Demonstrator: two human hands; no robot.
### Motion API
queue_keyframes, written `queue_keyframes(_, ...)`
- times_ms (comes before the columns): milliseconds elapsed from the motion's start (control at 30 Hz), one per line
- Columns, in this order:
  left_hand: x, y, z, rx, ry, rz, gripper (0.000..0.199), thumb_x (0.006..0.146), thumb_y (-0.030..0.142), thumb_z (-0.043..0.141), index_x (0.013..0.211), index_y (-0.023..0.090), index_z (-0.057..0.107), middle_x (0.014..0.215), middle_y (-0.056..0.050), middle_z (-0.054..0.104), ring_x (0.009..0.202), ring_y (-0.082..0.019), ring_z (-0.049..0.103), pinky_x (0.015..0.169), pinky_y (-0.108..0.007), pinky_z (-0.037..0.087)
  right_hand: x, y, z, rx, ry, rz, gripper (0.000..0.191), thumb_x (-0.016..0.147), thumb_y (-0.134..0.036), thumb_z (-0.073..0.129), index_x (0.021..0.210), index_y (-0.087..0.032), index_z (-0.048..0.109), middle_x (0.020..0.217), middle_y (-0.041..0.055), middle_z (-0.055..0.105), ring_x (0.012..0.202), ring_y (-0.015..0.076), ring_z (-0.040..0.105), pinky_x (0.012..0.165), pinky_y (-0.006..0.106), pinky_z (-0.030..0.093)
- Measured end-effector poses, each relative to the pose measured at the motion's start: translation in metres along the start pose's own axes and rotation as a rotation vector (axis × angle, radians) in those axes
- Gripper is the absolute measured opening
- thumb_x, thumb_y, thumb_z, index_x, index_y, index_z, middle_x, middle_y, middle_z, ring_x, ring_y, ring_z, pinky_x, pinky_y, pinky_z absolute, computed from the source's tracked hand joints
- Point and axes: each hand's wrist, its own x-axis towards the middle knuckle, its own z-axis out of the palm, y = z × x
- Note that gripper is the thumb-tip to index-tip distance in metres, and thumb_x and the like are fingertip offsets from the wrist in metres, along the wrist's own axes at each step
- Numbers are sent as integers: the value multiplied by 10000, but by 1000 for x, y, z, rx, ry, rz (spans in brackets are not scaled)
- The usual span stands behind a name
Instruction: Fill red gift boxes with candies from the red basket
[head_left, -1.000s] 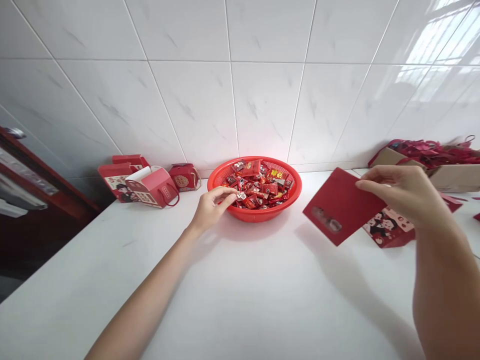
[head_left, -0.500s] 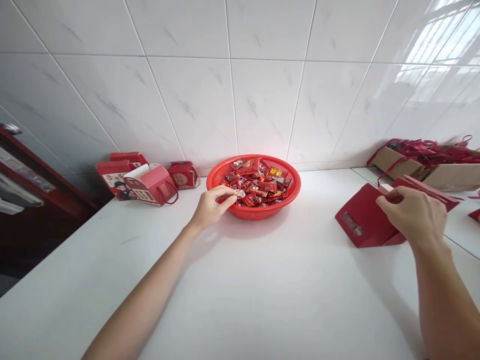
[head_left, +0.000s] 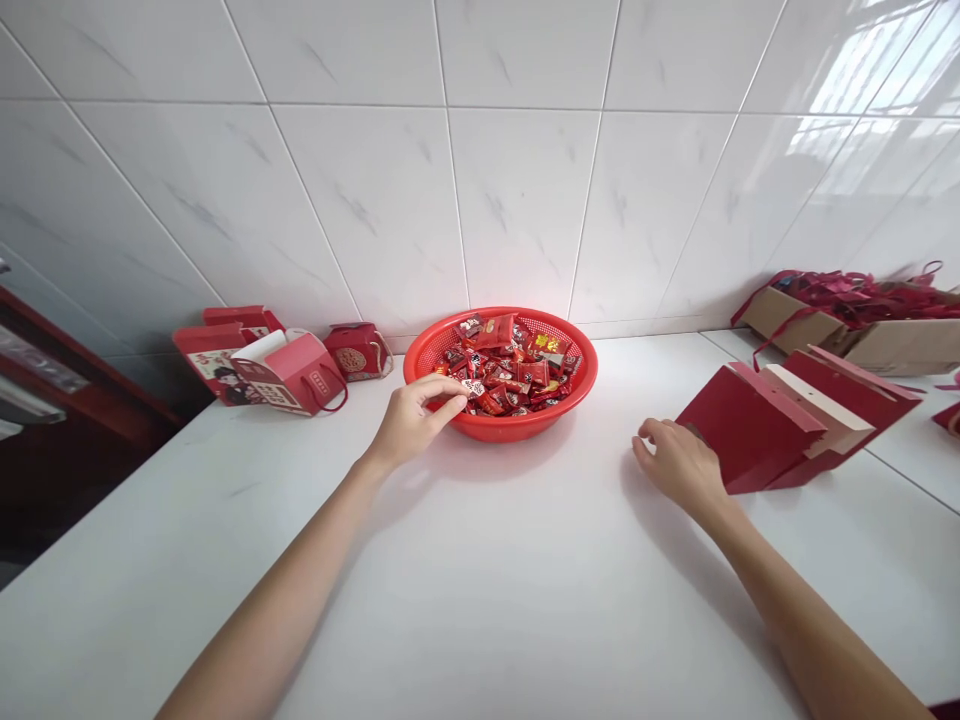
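My left hand point(head_left: 416, 420) reaches over the near left rim of a red plastic basket point(head_left: 502, 430) heaped with wrapped candies point(head_left: 517, 370). Its thumb and forefinger are pinched on a candy point(head_left: 472, 387) in a white-and-red wrapper. Low over the white tabletop, to the right of the basket, is my right hand point(head_left: 682, 465), its fingers loosely bent and apart with nothing seen in them. Just beyond it a dark red gift box point(head_left: 757, 425) stands with its top flaps spread; the hand partly covers its near left side.
Against the tiled wall at left stand red paper boxes with handles point(head_left: 289, 375) and a small red box point(head_left: 358, 352). A cardboard box point(head_left: 896, 345) of dark red ribbons sits at back right. A wooden shelf point(head_left: 90, 390) lies beyond the table's left edge.
My right hand has let go of the gift box's top and moved left and down toward the tabletop. The box's flaps now stand spread. My left hand stays at the basket.
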Motion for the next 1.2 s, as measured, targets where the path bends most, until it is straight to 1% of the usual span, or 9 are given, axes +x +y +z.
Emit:
queue_keyframes(133, -1, 1, 0, -10, 2, 1, 167, 834, 350, 675, 835, 223, 784, 937, -68, 796, 911, -235, 728, 888, -359, 588, 9, 22, -7, 9, -95, 114, 248, 946, -185, 449, 890, -165, 689, 935, 125, 739, 774, 233, 668, 526, 280, 410)
queue_keyframes(467, -1, 0, 3, -128, -1, -26, 186, 824, 380, 713, 851, 215, 794, 970, -85, 800, 959, -248, 733, 943, -391, 572, 32, 64, 0, 114, 30, 123, 102, 732, -304, 565, 691, -228, 620, 822, 186, 753, 720, 371, 703, 501, 387, 434)
queue_keyframes(567, -1, -1, 1, -244, 1, -87, 237, 809, 405, 728, 892, 192, 789, 998, -96, 798, 948, -244, 742, 896, -381, 592, 35, 67, 1, 199, 82, 94, 124, 695, -369, 549, 654, -257, 583, 823, 191, 759, 701, 414, 699, 512, 452, 452)
queue_keyframes(667, 2, -7, -8, -286, 87, -133, 284, 768, 424, 747, 891, 169, 780, 972, -96, 797, 900, -236, 747, 870, -383, 602, 31, 61, 3, 321, 94, 46, 197, 711, -452, 530, 668, -277, 609, 772, 159, 743, 692, 425, 699, 545, 493, 478)
queue_keyframes(800, 10, -24, -39, -233, 308, -159, 285, 709, 410, 769, 862, 170, 770, 976, -97, 807, 952, -257, 746, 923, -406, 590, 20, 47, 9, 478, 165, -75, 233, 776, -489, 519, 681, -307, 628, 684, 92, 701, 610, 365, 672, 624, 502, 509)
queue_keyframes(933, 15, -46, -83, -87, 640, -260, 220, 691, 321, 707, 847, 174, 755, 987, -85, 800, 994, -266, 737, 937, -403, 585, 13, 36, 12, 515, 135, -118, 256, 736, -527, 537, 707, -299, 649, 695, 60, 705, 493, 285, 605, 568, 451, 504)
queue_keyframes(1000, 15, -56, -108, 38, 742, -304, 201, 695, 260, 661, 843, 164, 756, 1004, -94, 792, 1035, -271, 728, 956, -387, 578, 12, 35, 14, 514, 131, -162, 284, 741, -532, 525, 709, -281, 656, 690, 53, 700, 460, 246, 573, 545, 416, 493)
queue_keyframes(1133, 14, -73, -157, 440, 812, -396, 235, 731, 202, 626, 915, 197, 773, 1095, -95, 777, 1030, -274, 716, 1018, -411, 536, 11, 32, 15, 517, 120, -213, 311, 786, -532, 521, 737, -266, 674, 719, 49, 703, 448, 212, 552, 514, 369, 465)
queue_keyframes(1200, 15, -80, -173, 584, 744, -423, 213, 736, 198, 645, 902, 214, 779, 1060, -97, 775, 1084, -307, 689, 1070, -447, 492, 10, 29, 14, 516, 94, -218, 314, 774, -530, 520, 730, -261, 676, 724, 56, 705, 451, 213, 555, 516, 371, 468)
